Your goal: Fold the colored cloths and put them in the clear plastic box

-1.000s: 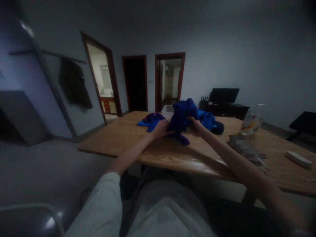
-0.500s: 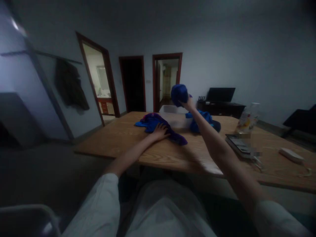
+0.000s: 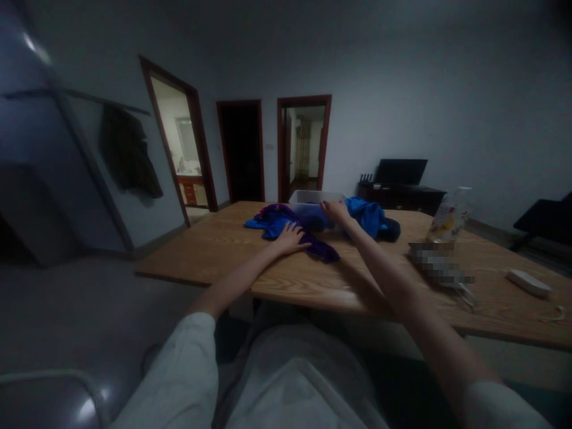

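Cloth under outspread left hand, right hand curled at pale bin, any hold there unclear

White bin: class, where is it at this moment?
In the head view, the white bin stands at the far side of the table, by the right hand, left of the bright blue cloth.

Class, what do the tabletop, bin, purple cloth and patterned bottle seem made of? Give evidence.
Tabletop: smooth wood or wood-look laminate; grain lines show.
Bin: probably translucent plastic; blue seems to show through its pale wall.
Purple cloth: soft, matte fabric, fibre unclear; it drapes limply.
Patterned bottle: smooth plastic or glass, unclear which; see-through between its patterns.
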`<state>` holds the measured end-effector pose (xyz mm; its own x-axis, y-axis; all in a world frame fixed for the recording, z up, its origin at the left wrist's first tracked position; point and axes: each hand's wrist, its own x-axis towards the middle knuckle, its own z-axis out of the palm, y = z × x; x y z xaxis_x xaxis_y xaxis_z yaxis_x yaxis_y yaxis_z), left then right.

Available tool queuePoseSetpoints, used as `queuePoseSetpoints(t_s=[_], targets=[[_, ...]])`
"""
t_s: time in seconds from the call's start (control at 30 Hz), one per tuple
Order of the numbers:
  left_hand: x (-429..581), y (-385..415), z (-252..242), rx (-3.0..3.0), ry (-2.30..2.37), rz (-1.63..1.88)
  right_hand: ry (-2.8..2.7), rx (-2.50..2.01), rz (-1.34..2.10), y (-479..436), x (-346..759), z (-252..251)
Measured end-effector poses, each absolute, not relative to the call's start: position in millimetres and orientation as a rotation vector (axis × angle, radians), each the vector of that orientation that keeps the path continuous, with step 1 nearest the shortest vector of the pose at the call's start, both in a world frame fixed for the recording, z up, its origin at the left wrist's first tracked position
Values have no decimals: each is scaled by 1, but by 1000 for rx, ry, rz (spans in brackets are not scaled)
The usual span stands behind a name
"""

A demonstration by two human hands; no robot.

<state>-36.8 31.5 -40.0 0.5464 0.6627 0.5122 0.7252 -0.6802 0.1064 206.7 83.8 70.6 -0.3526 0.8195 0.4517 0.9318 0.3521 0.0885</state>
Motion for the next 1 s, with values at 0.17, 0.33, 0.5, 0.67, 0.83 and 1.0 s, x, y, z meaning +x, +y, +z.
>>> queuePoseSetpoints(t_s=[0.17, 0.33, 0.5, 0.67, 0.83, 1.0], targets=[[-38, 29, -37, -2716, -1160, -688, -2286, -1395, -660, 69, 221, 55], [-34, 28, -37, -2679, -1146, -676, -2125, -1671, -732, 61, 247, 62], [-30, 28, -39, -2661, -1157, -719, -2112, -1752, -605, 65, 265, 77], [-32, 27, -39, -2653, -1152, -673, -2007, -1719, -367, 76, 288, 107], [-32, 26, -38, -2678, -1150, -760, -1804, -1405, 82, 69, 303, 134], [-31, 26, -37, -2696, -1166, -774, -1751, -1112, 610, 45, 305, 153]])
